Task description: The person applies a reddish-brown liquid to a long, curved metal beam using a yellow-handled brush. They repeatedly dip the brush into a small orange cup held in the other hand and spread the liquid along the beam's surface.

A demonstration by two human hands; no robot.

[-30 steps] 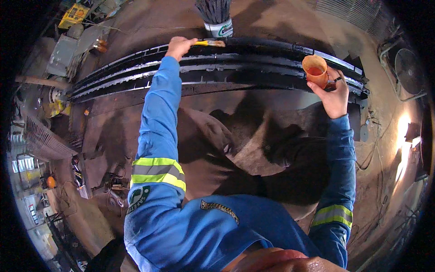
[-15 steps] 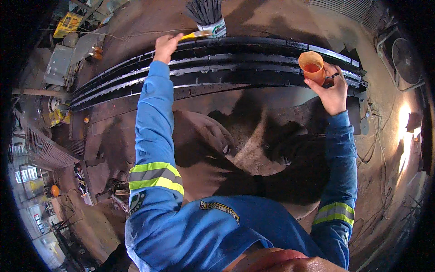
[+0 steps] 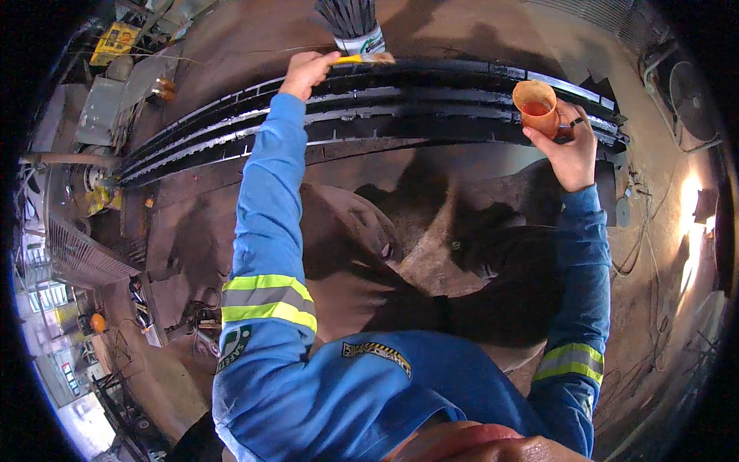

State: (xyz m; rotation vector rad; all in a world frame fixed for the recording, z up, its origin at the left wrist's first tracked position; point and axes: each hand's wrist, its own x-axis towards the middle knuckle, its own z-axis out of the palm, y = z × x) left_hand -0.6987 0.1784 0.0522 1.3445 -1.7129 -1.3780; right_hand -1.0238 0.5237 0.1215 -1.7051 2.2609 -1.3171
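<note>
My left hand (image 3: pixel 308 75) is closed round the yellow handle of a paintbrush (image 3: pixel 351 59). Its pale bristles point right, over the far edge of a row of long black metal bars (image 3: pixel 431 108); whether they touch the metal I cannot tell. In my right hand (image 3: pixel 568 146) is an orange-brown cup (image 3: pixel 536 108), gripped from its right side and tilted so that reddish liquid shows inside. The cup is above the right part of the bars. Light, shiny strips run along the bars' edges.
A white bucket (image 3: pixel 365 42) packed with dark rods stands just behind the bars. At the far left is a yellow case (image 3: pixel 115 42) among scrap. On the right are a round-seated stool or fan (image 3: pixel 690 92) and loose cables (image 3: pixel 643 239). A metal grille (image 3: pixel 88 246) lies left.
My left hand has moved right with the paintbrush, whose bristles now pass in front of the bucket's lower right. My right hand and the cup have shifted slightly right.
</note>
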